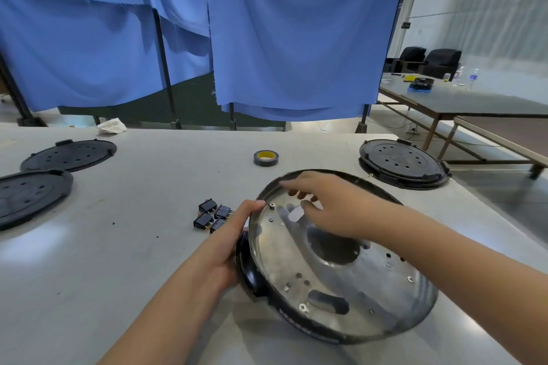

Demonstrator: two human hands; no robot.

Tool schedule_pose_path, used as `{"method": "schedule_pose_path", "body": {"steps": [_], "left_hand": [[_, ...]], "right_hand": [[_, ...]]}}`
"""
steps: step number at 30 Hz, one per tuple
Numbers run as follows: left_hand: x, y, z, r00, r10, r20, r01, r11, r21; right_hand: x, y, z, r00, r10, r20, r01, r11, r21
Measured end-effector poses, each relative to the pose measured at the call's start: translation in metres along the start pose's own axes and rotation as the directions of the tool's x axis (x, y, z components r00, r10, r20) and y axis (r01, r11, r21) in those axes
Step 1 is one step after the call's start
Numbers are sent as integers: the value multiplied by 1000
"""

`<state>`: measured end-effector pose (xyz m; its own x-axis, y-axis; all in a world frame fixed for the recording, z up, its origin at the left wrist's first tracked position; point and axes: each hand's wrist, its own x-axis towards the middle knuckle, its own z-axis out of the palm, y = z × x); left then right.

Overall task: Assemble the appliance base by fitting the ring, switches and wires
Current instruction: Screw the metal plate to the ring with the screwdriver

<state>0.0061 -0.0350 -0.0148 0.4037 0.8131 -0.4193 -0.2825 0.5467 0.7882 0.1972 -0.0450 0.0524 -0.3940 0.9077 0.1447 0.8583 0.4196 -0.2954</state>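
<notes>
The round silver metal appliance base with its black plastic rim lies tilted before us on the pale grey table; our left hand grips its left edge, our right hand hovers above it, fingers loosely spread. We judge little done: the small black rocker switches lie unfitted just left of the base, black tape roll beyond it, blue cloth curtains behind.

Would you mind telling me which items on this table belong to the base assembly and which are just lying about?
In the job: appliance base, gripped by the left hand, with the right hand over it; switches.

Lying about: tape roll; black perforated discs; stacked discs; white cloth.
</notes>
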Motion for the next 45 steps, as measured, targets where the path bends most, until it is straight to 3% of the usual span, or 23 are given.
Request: {"method": "schedule_pose_path", "body": {"steps": [5,8,11,13,16,25,31,35,39,41,45], "left_hand": [[3,5,-11,999,48,-8,-48,999,23],[2,12,-17,996,92,-22,-91,995,34],[1,18,-24,989,139,-46,-136,988,75],[-1,21,-27,990,133,-48,-127,986,108],[-2,22,-28,990,131,-49,-124,984,128],[-2,20,-25,990,134,-48,-127,985,119],[0,19,-23,986,161,-50,-155,982,107],[0,19,-23,987,155,-28,-152,984,91],[1,13,-17,991,133,-30,-131,990,48],[1,8,-12,993,112,-24,-111,993,33],[0,2,-5,997,75,-11,-75,997,18]], "right_hand": [[-11,40,-37,948,185,-261,-134,970,202],[-19,72,-44,885,359,-297,-299,926,231],[-27,98,-36,868,494,-54,-491,869,60],[-32,104,-24,827,540,155,-531,841,-97],[-36,103,-5,782,575,240,-514,813,-273],[-32,101,1,820,571,49,-523,780,-344],[-27,87,-27,779,580,-237,-626,700,-345],[-25,70,-48,781,520,-345,-597,784,-169],[-21,39,-62,821,461,-337,-384,882,273],[-18,22,-72,807,475,-350,-236,804,546],[-10,-4,-74,844,461,-273,32,467,884]]}}
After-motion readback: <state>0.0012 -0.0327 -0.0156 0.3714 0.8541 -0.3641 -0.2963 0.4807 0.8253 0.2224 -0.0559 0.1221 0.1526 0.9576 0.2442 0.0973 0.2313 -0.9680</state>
